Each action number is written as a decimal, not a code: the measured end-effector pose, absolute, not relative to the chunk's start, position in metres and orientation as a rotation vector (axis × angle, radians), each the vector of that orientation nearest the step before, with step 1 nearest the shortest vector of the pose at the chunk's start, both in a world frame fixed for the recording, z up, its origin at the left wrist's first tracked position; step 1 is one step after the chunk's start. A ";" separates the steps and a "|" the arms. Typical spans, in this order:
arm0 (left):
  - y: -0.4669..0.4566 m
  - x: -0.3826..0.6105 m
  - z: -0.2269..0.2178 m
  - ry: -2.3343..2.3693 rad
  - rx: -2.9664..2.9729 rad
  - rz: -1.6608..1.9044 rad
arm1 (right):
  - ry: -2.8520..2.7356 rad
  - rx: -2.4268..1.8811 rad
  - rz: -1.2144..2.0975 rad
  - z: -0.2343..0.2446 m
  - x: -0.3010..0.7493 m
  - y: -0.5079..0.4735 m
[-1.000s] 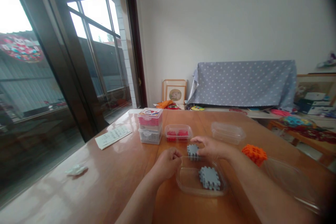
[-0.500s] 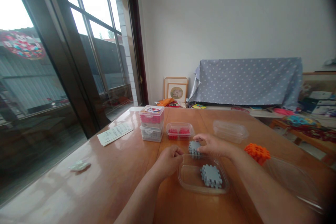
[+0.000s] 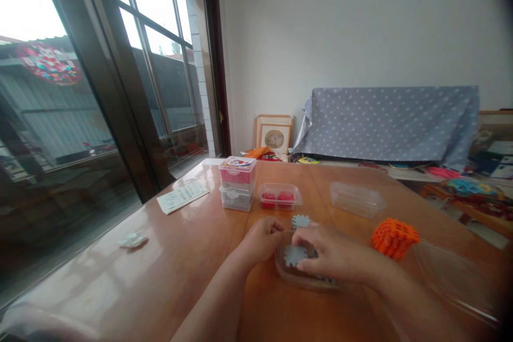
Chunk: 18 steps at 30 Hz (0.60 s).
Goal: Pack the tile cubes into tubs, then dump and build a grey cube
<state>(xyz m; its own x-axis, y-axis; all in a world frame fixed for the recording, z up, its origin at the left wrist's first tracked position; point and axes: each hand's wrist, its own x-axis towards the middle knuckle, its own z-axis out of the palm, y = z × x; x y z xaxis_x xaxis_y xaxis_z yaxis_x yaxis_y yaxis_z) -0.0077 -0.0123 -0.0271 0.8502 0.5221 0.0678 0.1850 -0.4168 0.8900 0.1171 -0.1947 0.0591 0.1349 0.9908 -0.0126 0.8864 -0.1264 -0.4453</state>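
Note:
My right hand reaches over a clear plastic tray on the wooden table and pinches a flat grey puzzle piece inside it. A second grey piece lies on the table just beyond the tray. My left hand rests curled in a loose fist at the tray's left rim; I cannot make out anything in it. Most of the tray's inside is hidden by my right hand.
An orange block cube sits to the right. Beyond lie an empty clear lid, a small tub of red pieces, two stacked boxes, a paper sheet and a crumpled scrap. A glass door is at left.
My right hand left the grey piece standing beyond the tray, moved nearer and down into the tray, and took hold of the grey piece there. The left hand stayed put.

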 end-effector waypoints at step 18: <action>-0.012 -0.006 -0.032 0.540 1.971 0.439 | -1.981 -2.230 0.256 0.035 0.112 -0.177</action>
<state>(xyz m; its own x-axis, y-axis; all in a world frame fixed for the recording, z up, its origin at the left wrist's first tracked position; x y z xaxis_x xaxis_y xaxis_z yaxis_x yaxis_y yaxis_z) -0.0056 -0.0116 -0.0315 0.8339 0.5471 0.0720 0.1822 -0.3961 0.8999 0.1121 -0.1769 0.0349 0.1143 0.9930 -0.0296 0.9678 -0.1180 -0.2222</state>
